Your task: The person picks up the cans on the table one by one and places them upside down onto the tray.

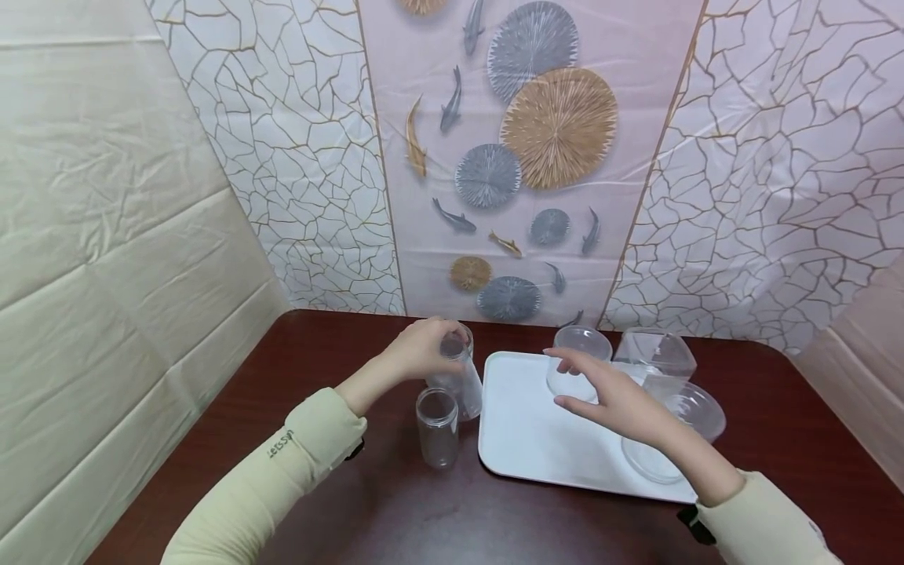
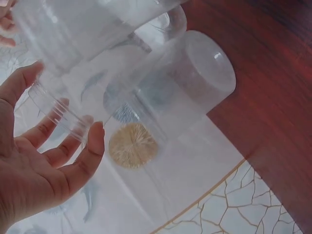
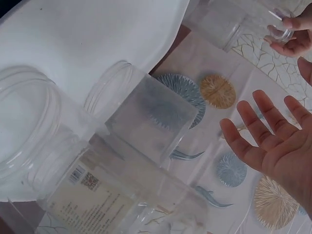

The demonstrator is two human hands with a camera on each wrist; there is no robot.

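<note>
My left hand (image 1: 417, 351) grips a clear plastic jar (image 2: 66, 114) near its threaded rim, thumb on one side and fingers on the other. Close beside it in the head view are another clear jar (image 1: 472, 396) and, nearer me, an upright clear jar (image 1: 438, 439). My right hand (image 1: 625, 402) hovers over the white tray (image 1: 523, 439) with its fingers spread, holding nothing. Just beyond its fingertips is a wide clear jar (image 1: 582, 341). In the right wrist view the palm and fingers (image 3: 258, 131) show bare.
Right of the tray's middle, a squarish clear container (image 1: 657, 353) and a large round clear jar (image 1: 706, 412) stand close together behind my right forearm. One container carries a printed label (image 3: 87, 195). A patterned cloth (image 1: 438, 259) hangs behind the dark wooden table (image 1: 374, 502).
</note>
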